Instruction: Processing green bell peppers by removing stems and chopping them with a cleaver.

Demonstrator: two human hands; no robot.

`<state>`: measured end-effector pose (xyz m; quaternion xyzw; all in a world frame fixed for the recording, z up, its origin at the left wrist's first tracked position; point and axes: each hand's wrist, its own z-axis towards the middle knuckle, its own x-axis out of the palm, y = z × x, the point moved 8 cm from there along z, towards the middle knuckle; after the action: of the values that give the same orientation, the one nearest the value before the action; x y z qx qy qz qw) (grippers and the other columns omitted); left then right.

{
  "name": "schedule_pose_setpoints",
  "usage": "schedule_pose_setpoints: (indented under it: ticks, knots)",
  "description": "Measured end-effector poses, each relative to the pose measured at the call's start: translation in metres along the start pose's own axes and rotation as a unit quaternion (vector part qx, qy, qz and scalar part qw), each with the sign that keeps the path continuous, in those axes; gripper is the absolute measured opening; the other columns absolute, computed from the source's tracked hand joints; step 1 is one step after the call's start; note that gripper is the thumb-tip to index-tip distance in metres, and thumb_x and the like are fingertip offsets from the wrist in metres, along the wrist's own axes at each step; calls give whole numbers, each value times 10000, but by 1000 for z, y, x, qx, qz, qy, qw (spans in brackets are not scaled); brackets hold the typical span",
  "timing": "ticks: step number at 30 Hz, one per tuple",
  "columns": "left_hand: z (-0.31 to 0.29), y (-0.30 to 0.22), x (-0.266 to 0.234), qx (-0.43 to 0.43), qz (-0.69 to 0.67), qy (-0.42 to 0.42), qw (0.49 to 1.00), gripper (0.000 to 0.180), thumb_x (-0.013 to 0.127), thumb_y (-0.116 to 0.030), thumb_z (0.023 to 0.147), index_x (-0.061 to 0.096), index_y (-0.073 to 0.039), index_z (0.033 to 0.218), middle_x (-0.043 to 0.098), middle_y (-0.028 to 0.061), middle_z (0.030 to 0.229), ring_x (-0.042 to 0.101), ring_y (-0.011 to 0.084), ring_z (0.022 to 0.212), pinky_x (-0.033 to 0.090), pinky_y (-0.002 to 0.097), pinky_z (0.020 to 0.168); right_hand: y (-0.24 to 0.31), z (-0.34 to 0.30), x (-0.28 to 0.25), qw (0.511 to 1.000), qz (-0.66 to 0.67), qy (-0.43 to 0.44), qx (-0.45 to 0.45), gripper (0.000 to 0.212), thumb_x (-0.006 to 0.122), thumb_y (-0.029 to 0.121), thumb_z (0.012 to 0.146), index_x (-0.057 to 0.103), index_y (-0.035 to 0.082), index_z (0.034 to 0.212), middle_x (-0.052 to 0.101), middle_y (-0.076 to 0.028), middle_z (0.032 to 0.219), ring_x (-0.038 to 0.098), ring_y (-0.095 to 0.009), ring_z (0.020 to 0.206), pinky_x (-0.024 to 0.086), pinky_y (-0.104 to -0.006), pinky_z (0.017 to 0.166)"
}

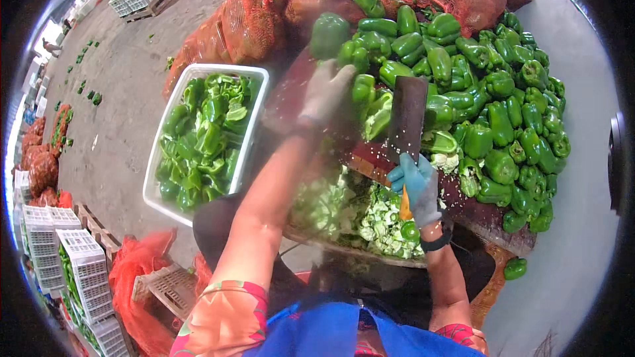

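My right hand (417, 188), in a blue and grey glove, is closed round the yellow handle of a cleaver (408, 116). The wide dark blade points away from me over a reddish-brown board (486, 215). My left hand (324, 89), in a pale glove, is stretched forward, thumb and fingers apart, fingertips beside a whole green bell pepper (329, 36); haze blurs this spot. A large heap of whole green peppers (503, 125) spreads beyond the blade and to its right. Below the board lie pale pepper cores and seeds (390, 225). A cut pepper (378, 116) rests left of the blade.
To my left stands a white tub (151, 182) of cut green peppers. Full red mesh sacks (238, 20) line the far side. White crates (86, 264) and loose red netting (135, 284) lie at lower left. One pepper (515, 268) sits apart at lower right.
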<state>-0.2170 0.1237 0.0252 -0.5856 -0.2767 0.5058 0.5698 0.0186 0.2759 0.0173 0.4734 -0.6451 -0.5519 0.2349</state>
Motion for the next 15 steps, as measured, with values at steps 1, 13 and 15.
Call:
schedule_pose_setpoints:
  ticks: [1, 13, 15]
  knots:
    - [3, 10, -11, -99, 0, -83, 992, 689, 630, -395, 896, 468, 43, 1402, 566, 252, 1351, 559, 340, 1251, 421, 387, 1063, 2, -2, 7, 1000, 1, 5, 0, 305, 548, 285, 1006, 643, -3, 1041, 672, -90, 715, 584, -120, 542, 483, -260, 529]
    - [62, -10, 20, -141, 205, -135, 959, 585, 815, -366, 634, 655, -42, 1095, 663, 193, 1138, 659, 338, 1070, 531, 436, 931, -36, -37, -4, 993, 102, -66, -2, 244, 541, 266, 1023, 586, 32, 971, 668, -87, 760, 576, -138, 584, 472, -269, 561]
    - [48, -1, 1, -166, 140, -185, 958, 678, 781, -360, 684, 555, -13, 1220, 571, 246, 1276, 580, 366, 1196, 481, 429, 1001, -28, -42, 16, 995, 82, -48, 6, 231, 540, 256, 1022, 585, 34, 977, 665, -85, 759, 569, -134, 581, 465, -266, 555]
